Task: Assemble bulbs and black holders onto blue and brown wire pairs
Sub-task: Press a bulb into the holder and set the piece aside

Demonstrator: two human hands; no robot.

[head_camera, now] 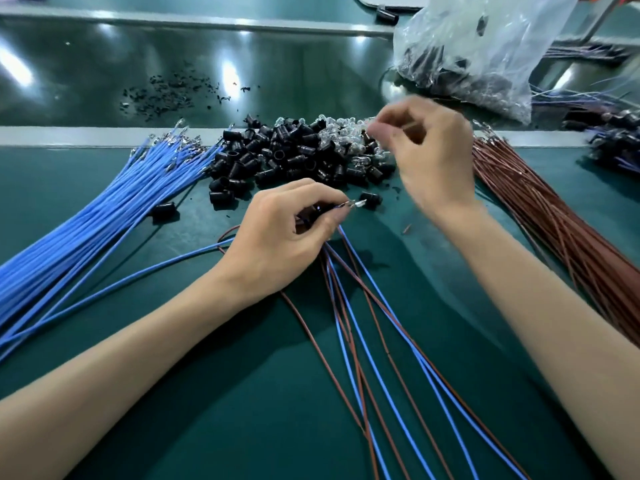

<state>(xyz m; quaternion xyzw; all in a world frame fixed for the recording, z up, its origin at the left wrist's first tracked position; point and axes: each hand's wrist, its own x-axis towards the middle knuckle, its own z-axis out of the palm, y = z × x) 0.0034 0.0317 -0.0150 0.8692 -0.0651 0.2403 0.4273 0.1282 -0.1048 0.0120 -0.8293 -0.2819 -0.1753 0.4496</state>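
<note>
My left hand (287,233) pinches a bunch of blue and brown wire pairs (374,341) near their metal terminals (356,203), which stick out to the right of my fingers. The wires trail toward me across the green mat. My right hand (429,150) is blurred, raised over the heap of black holders (287,154) and clear bulbs (346,136), its fingers curled; something small and pale shows at the fingertips, but I cannot make it out. One loose black holder (370,198) lies just past the terminals.
A thick bundle of blue wires (86,223) fans out at the left, a bundle of brown wires (554,237) at the right. A clear plastic bag (485,53) of parts stands at the back right. Black scraps (166,95) litter the conveyor belt behind. Finished pieces (616,140) lie far right.
</note>
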